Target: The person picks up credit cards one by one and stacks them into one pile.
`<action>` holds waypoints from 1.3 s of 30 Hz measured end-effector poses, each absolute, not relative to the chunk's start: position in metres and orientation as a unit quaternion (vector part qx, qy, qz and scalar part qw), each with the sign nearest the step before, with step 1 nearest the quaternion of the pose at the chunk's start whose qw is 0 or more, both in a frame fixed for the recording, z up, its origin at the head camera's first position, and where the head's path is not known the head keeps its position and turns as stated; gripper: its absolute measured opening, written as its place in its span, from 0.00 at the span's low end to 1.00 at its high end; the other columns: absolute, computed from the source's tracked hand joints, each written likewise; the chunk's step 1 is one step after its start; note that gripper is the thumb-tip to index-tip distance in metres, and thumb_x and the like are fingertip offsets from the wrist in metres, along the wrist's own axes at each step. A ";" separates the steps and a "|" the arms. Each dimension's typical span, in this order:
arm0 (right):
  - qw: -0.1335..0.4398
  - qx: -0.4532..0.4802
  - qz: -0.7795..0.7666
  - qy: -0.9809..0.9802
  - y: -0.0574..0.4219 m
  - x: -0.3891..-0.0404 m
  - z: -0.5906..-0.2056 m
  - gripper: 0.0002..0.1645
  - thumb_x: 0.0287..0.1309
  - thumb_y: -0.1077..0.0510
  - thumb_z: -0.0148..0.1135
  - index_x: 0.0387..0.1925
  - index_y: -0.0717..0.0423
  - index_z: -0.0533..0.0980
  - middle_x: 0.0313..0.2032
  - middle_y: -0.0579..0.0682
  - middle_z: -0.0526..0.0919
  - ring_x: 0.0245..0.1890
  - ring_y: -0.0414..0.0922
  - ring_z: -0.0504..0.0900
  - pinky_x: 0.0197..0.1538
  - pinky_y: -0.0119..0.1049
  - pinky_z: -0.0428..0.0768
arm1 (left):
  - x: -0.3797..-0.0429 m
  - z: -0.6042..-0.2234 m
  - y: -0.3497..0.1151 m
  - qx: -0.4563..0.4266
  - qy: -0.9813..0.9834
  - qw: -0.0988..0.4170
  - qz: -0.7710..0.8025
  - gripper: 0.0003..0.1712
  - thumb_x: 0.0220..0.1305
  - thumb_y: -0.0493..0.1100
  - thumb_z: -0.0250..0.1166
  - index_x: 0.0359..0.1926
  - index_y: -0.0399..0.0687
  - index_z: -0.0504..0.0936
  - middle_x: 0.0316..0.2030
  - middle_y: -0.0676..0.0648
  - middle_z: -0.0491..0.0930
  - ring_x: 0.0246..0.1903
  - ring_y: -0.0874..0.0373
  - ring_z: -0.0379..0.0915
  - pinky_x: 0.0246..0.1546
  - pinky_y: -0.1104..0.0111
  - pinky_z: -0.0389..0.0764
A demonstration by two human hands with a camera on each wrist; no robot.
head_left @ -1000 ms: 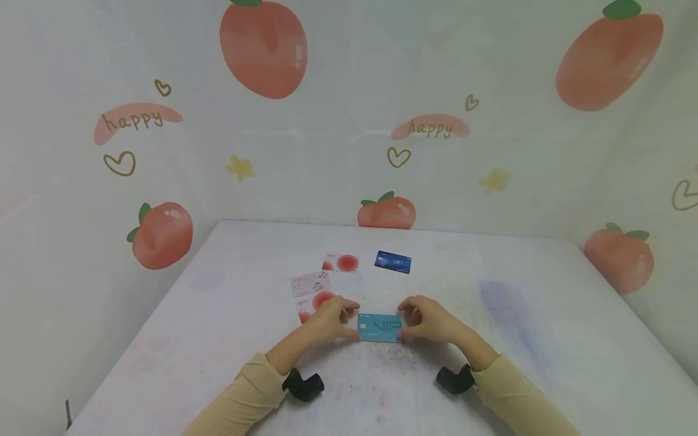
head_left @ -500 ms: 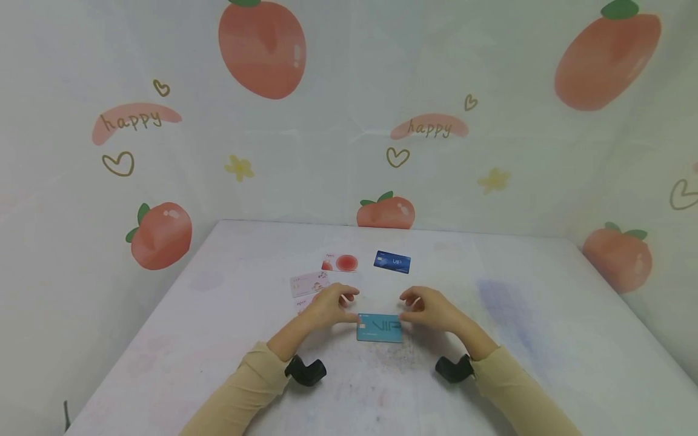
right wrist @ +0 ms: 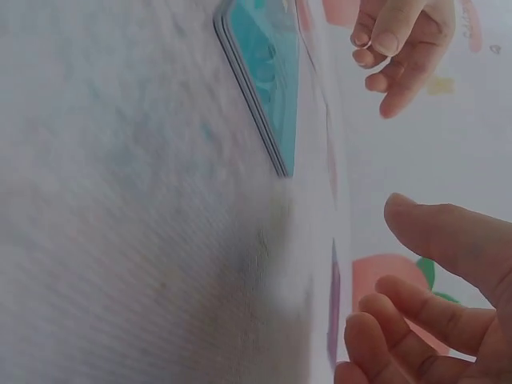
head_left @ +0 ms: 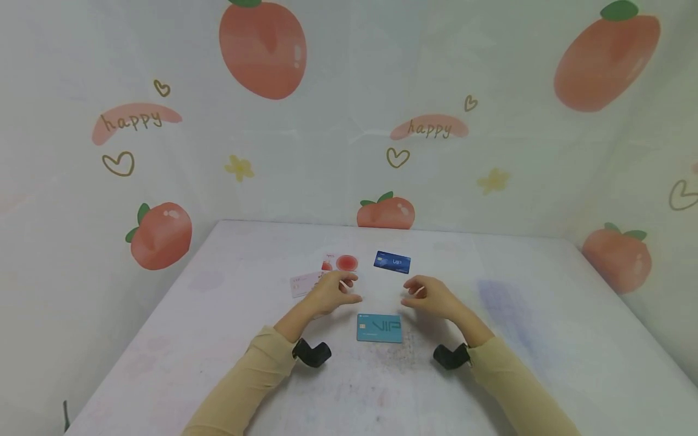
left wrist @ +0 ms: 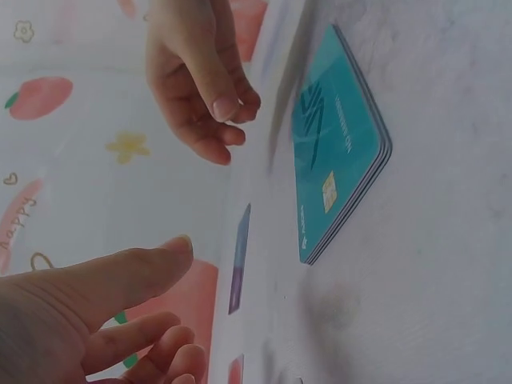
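Observation:
A small, neat stack of cards with a teal VIP card [head_left: 379,328] on top lies flat on the table; its layered edges show in the left wrist view. My left hand [head_left: 330,293] hovers beyond the stack's left side, thumb and fingers apart with nothing between them. Opposite it, my right hand [head_left: 433,297] is held the same way, also holding nothing. Beneath and behind the left hand lies a pale pink card [head_left: 305,284], partly covered by the fingers. Farther back are a white card with red circles [head_left: 340,262] and a dark blue VIP card [head_left: 392,262].
The white table [head_left: 180,357] reaches back to a fabric backdrop [head_left: 327,151] printed with fruit, hearts and "happy". Black wrist-worn devices [head_left: 313,353] sit at both cuffs, close above the tabletop.
Both hands have let go of the teal-topped stack's ends and moved up and away from me. The stack stays in place. The left hand now hides the nearer red-circle card.

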State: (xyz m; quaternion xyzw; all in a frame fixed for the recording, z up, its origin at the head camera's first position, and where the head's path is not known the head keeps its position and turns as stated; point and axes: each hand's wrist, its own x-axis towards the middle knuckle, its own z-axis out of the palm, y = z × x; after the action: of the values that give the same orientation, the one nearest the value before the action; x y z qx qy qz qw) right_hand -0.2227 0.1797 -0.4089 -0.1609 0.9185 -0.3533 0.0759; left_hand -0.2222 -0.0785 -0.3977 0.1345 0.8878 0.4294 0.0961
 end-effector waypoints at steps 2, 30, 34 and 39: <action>0.071 -0.158 -0.355 0.919 0.181 -0.226 -0.410 0.22 0.51 0.55 0.67 0.45 0.64 0.75 0.38 0.57 0.80 0.38 0.48 0.79 0.44 0.42 0.80 | -0.226 -0.397 -0.078 0.134 0.890 0.092 0.426 0.28 0.51 0.42 0.71 0.54 0.38 0.77 0.41 0.41 0.78 0.34 0.57 0.70 0.33 0.73 0.75; 0.052 -0.065 -0.396 0.915 0.188 -0.266 -0.413 0.25 0.54 0.57 0.64 0.50 0.68 0.72 0.40 0.61 0.78 0.46 0.56 0.78 0.47 0.44 0.78 | -0.274 -0.404 -0.054 0.072 0.892 0.088 0.437 0.24 0.56 0.45 0.66 0.53 0.40 0.77 0.43 0.43 0.78 0.38 0.56 0.70 0.40 0.71 0.75; 0.049 -0.044 -0.394 0.917 0.185 -0.272 -0.414 0.26 0.53 0.56 0.64 0.50 0.68 0.72 0.41 0.61 0.78 0.46 0.55 0.77 0.46 0.42 0.77 | -0.276 -0.403 -0.048 0.075 0.888 0.084 0.447 0.24 0.58 0.44 0.64 0.54 0.38 0.77 0.43 0.42 0.78 0.39 0.55 0.70 0.42 0.69 0.75; 0.052 -0.020 -0.392 0.918 0.182 -0.279 -0.418 0.26 0.54 0.56 0.64 0.51 0.67 0.71 0.44 0.62 0.77 0.45 0.53 0.75 0.48 0.43 0.76 | -0.281 -0.406 -0.040 0.069 0.886 0.082 0.451 0.22 0.60 0.44 0.62 0.54 0.38 0.77 0.44 0.42 0.79 0.40 0.54 0.71 0.41 0.69 0.76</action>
State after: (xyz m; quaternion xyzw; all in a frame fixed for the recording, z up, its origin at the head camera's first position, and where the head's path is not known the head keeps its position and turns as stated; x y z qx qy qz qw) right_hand -0.2786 0.1820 -0.4175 -0.0197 0.9184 -0.3918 0.0521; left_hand -0.2814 -0.0402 -0.4062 0.0691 0.8860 0.4511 0.0816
